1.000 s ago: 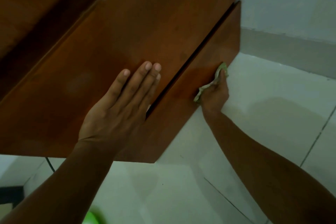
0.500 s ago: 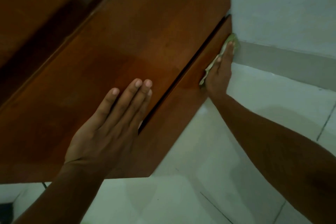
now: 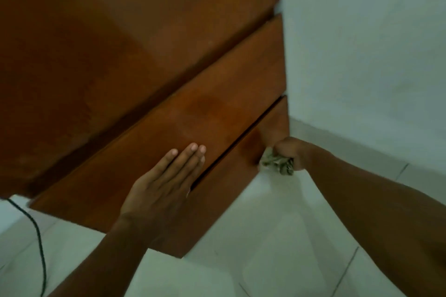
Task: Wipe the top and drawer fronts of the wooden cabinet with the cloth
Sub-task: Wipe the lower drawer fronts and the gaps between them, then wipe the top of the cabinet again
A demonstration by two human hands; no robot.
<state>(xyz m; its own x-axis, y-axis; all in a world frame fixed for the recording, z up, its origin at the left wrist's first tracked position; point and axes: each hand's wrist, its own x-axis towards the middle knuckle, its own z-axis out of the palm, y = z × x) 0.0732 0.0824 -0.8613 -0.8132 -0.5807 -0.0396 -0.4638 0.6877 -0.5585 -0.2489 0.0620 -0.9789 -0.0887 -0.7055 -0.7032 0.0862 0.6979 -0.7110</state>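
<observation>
The brown wooden cabinet (image 3: 135, 50) fills the upper left, seen from above, with its top and two drawer fronts in view. My left hand (image 3: 166, 183) lies flat, fingers together, on the upper drawer front (image 3: 198, 113) beside the dark gap between the drawers. My right hand (image 3: 289, 152) is closed around a bunched greenish cloth (image 3: 277, 164) and presses it against the lower drawer front (image 3: 231, 176), near its right end by the wall.
A white wall (image 3: 362, 43) meets the cabinet's right side, with a grey skirting strip below it. Pale floor tiles (image 3: 253, 248) spread beneath. A thin black cable (image 3: 38, 236) runs across the floor at the lower left.
My right hand has drawn back from the wall corner along the lower drawer front and bunched the cloth into a fist. The view has shifted, showing more of the cabinet top.
</observation>
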